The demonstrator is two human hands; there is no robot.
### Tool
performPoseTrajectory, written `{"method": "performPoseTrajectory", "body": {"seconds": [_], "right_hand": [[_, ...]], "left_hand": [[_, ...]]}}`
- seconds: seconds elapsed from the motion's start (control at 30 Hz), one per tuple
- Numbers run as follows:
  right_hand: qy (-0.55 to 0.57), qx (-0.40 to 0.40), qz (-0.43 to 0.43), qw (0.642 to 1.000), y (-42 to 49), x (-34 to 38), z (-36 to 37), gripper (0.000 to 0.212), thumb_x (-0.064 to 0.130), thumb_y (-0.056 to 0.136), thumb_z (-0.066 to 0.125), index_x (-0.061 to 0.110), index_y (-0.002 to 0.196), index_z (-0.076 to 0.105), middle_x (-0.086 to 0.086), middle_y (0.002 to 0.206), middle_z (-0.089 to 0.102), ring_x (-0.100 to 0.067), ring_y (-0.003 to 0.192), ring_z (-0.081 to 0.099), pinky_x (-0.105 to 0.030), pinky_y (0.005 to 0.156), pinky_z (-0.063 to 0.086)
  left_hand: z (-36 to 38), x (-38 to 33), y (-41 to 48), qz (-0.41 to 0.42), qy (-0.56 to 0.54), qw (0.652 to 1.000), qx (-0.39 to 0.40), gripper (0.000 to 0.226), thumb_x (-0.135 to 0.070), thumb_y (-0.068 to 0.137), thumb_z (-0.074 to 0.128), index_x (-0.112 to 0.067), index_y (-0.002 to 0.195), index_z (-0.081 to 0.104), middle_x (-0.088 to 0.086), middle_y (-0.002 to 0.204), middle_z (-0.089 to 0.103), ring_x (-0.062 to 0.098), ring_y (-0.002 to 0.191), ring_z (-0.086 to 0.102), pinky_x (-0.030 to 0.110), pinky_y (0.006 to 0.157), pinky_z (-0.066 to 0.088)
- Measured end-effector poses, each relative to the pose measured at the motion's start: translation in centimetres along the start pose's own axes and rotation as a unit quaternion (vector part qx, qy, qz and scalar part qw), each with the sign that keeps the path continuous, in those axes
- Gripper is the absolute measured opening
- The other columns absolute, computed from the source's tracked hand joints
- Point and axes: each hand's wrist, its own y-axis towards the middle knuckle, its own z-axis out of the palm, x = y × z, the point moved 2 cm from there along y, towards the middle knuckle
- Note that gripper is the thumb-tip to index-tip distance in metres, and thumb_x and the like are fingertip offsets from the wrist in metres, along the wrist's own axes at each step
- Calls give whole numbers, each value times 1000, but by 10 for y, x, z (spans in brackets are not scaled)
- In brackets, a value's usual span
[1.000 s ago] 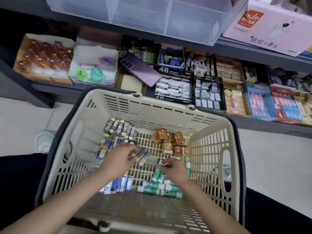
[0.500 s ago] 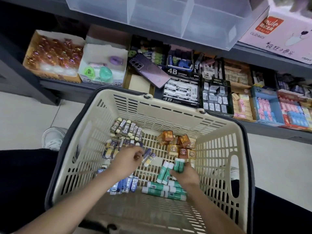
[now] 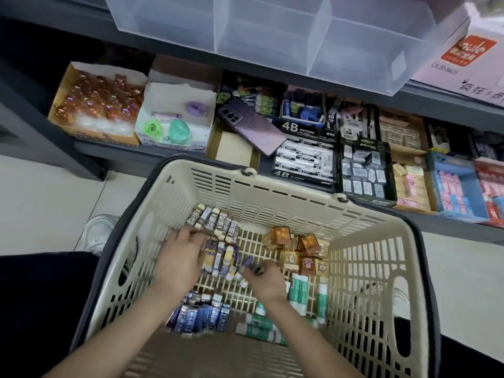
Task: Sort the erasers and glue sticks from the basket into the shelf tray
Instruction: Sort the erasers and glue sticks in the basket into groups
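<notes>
A white shoe [image 3: 98, 236] stood on the floor left of the basket [image 3: 300, 197]. Inside the basket, the left hand [image 3: 180, 257] lay palm down with fingers spread and fairly straight, its tips resting at the near end of a row of brown erasers [image 3: 215, 222] by the far wall. Just right of that hand lay a row of yellow-purple erasers [image 3: 223, 257], and nearer the person a stack of blue erasers [image 3: 201, 315]. The right hand [image 3: 266, 279] sat mid-basket, fingers curled and pinching a purple eraser [image 3: 248, 261], though blur softened the grip. Right of it lay a heap of orange erasers [image 3: 302, 252], with the green glue sticks [image 3: 300, 293] below them, some under the wrist. The clear tray [image 3: 272, 31] sat above on the shelf [image 3: 450, 102], well apart from both hands.
</notes>
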Motion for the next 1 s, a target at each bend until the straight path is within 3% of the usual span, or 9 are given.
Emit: {"method": "performPoseTrajectory", "body": {"seconds": [0.07, 0.13, 0.23, 0.37, 0.53, 0.67, 0.73, 0.83, 1.0], "right_hand": [[28, 0, 37, 999, 7, 7, 18, 39, 43, 81, 69, 11, 99, 54, 1, 80, 61, -14, 68, 59, -25, 57, 49], [18, -6, 35, 999, 10, 11, 31, 53, 54, 76, 69, 15, 109, 53, -2, 99, 64, -20, 87, 63, -32, 74, 54], [-19, 7, 12, 1000, 9, 15, 33, 68, 61, 75, 65, 26, 130, 45, -3, 123, 54, -25, 108, 58, -31, 85, 49], [-8, 5, -9, 1000, 9, 17, 29, 73, 58, 74, 69, 24, 133, 43, -4, 130, 50, -25, 112, 57, -32, 94, 49], [-16, 12, -34, 999, 6, 23, 23, 74, 53, 80, 66, 19, 138, 36, 0, 130, 56, -20, 111, 58, -22, 76, 42], [-11, 39, -43, 998, 9, 24, 19, 69, 48, 83, 66, 20, 139, 38, 3, 132, 55, -20, 116, 56, -25, 86, 44], [89, 59, -25, 994, 8, 22, 21, 65, 36, 82, 71, 17, 136, 41, 5, 122, 59, -20, 111, 58, -29, 88, 49], [203, 81, -11, 976, 5, 23, 23, 53, 16, 83, 72, 17, 128, 42, 7, 105, 59, -18, 90, 64, -24, 64, 54], [204, 83, -13, 975, 10, 28, 27, 46, 4, 85, 67, 9, 125, 46, 6, 98, 61, -18, 82, 64, -21, 55, 52]], "left_hand": [[6, 6, -1, -41, 21, 998, 44, 49, -23, 87, 64, -18, 134, 50, 10, 130, 52, 28, 118, 49, 38, 97, 45], [12, 9, -3, -68, 13, 995, 77, 59, -29, 91, 59, -21, 144, 36, 9, 136, 46, 25, 124, 44, 37, 102, 43], [18, 9, -2, -78, -1, 993, 87, 61, -31, 90, 60, -18, 144, 35, 9, 139, 45, 25, 127, 42, 35, 107, 37], [24, 10, 1, -108, -60, 990, 74, 58, -29, 87, 65, -13, 139, 44, 11, 136, 49, 28, 124, 45, 34, 107, 34], [28, 4, 2, -139, -119, 981, 58, 53, -24, 85, 69, -12, 134, 51, 10, 133, 50, 29, 123, 43, 34, 103, 34], [26, -3, 4, -157, -161, 974, 37, 49, -16, 83, 70, -12, 130, 56, 14, 128, 51, 29, 117, 50, 31, 101, 38], [24, -3, 4, -169, -186, 968, 31, 47, -18, 84, 70, -12, 129, 57, 13, 127, 54, 26, 111, 55, 27, 96, 41], [26, -5, 4, -158, -190, 969, 31, 48, -22, 84, 70, -14, 129, 56, 12, 125, 55, 25, 107, 58, 25, 91, 42], [32, -15, 7, -158, -109, 977, 97, 65, -45, 84, 66, -21, 139, 43, 10, 132, 45, 26, 122, 43, 28, 101, 35]]}}
